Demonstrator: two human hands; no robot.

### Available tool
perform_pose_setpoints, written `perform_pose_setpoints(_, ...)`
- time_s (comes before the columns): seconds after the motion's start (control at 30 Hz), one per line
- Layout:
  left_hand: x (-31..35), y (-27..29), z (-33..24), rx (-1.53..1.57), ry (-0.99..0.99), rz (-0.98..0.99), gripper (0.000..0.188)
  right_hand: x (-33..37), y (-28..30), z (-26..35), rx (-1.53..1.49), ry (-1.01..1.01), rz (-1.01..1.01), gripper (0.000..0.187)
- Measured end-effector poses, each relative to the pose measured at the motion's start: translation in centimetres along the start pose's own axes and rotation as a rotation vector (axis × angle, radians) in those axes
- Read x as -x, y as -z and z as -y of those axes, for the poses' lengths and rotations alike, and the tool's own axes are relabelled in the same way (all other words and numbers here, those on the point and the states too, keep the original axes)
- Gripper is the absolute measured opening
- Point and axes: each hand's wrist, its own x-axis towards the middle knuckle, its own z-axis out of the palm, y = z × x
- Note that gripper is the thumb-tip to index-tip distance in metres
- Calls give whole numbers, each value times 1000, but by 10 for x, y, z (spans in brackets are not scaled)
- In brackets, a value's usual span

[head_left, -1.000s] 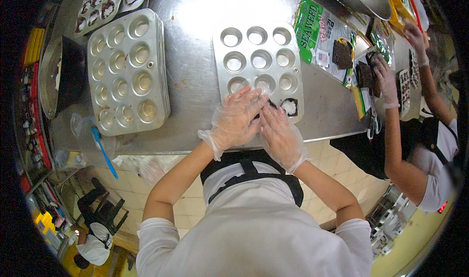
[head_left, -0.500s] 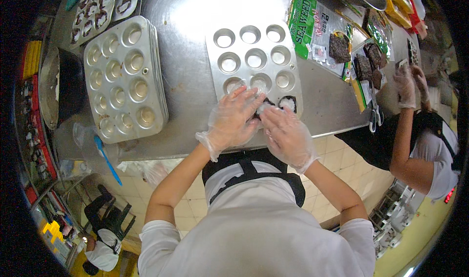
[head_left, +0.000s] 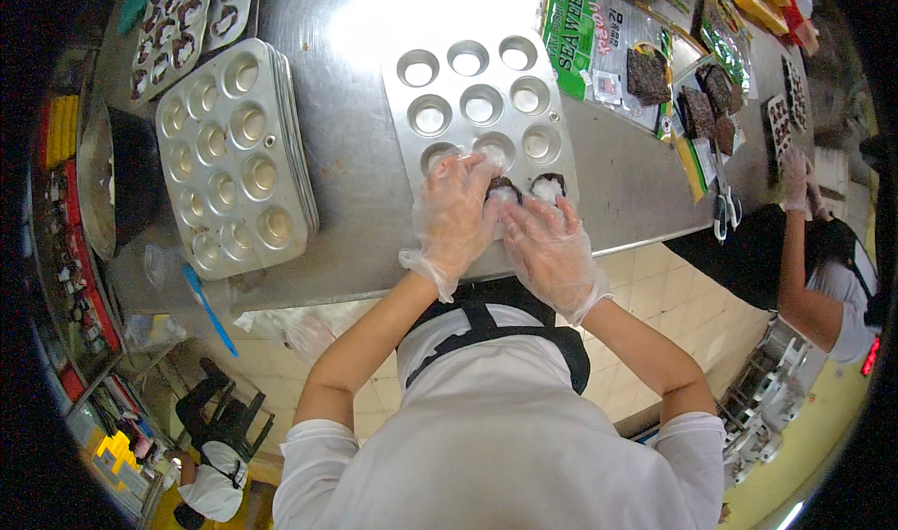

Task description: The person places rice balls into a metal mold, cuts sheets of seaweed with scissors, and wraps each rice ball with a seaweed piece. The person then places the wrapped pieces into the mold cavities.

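A silver muffin tray (head_left: 472,109) lies on the steel table (head_left: 346,146) right in front of me. Both my hands wear clear plastic gloves. My left hand (head_left: 456,214) and my right hand (head_left: 547,247) meet over the tray's near row, fingers pressing on a cup with white rice in a dark seaweed lining (head_left: 502,191). Beside it on the right, another filled cup (head_left: 547,186) shows rice and seaweed. The other cups look bare. My palms hide the near edge of the tray.
A stack of muffin trays (head_left: 234,160) sits to the left, with filled trays (head_left: 187,15) behind it. A green seaweed packet (head_left: 585,34) and dark seaweed sheets (head_left: 697,104) lie to the right, where another person's gloved hand (head_left: 795,176) works. Scissors (head_left: 725,212) and a blue spatula (head_left: 206,305) rest near the table's edge.
My hands stay on the same near-row cup, fingers shifting slightly. The person at the right has drawn a hand back from the seaweed sheets toward the table's edge.
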Motion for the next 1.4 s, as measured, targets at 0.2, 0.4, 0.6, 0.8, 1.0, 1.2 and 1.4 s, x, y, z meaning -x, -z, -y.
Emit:
perform_pose_setpoints(0.2, 0, -3, 1, 5, -21, -16, 35, -3, 0, 2, 37, -12, -17, 34)
perform_pose_setpoints(0.4, -1, 3, 7, 133, -50, -29, 37, -10, -3, 2, 29, 16, -41, 32)
perform_pose_setpoints(0.6, -6, 12, 14, 175, -165, -45, 29, -12, 4, 9, 87, 22, -73, 31)
perform_pose_setpoints(0.8, -7, 7, 8, 108, -71, -25, 27, 0, 17, 6, 7, -27, -73, 29)
perform_pose_setpoints(1.0, -16, 0, 3, 29, -67, 8, 26, -7, 3, 5, 38, -10, -63, 27)
perform_pose_setpoints(1.2, -22, 0, 0, -50, -25, 137, 30, -5, -4, 7, 15, -63, -57, 27)
perform_pose_setpoints(1.4, -21, 1, 2, 13, -22, 129, 32, -2, 17, -6, -207, -108, -103, 24)
